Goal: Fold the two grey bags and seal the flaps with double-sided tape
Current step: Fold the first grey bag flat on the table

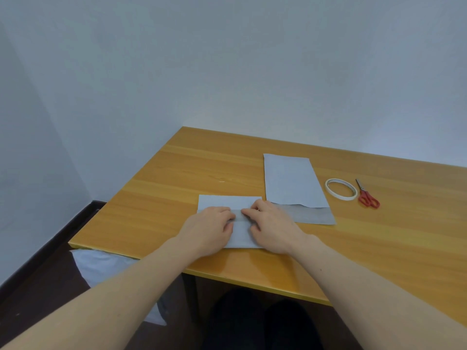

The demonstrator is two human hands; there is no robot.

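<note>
Folded grey bag [228,205] lies near the wooden table's [164,188] front edge; left hand [209,229] and right hand [271,224] press it with curled fingertips along the flap seam. Unfolded grey bag [290,183], tape roll [341,189] and red scissors [367,195] sit right of the folded bag.

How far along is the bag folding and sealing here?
Done: one grey bag looks folded. In hand: the left hand and right hand press along its flap; I cannot tell whether it is taped. Left: the second grey bag lies unfolded beside the tape roll and scissors.
</note>
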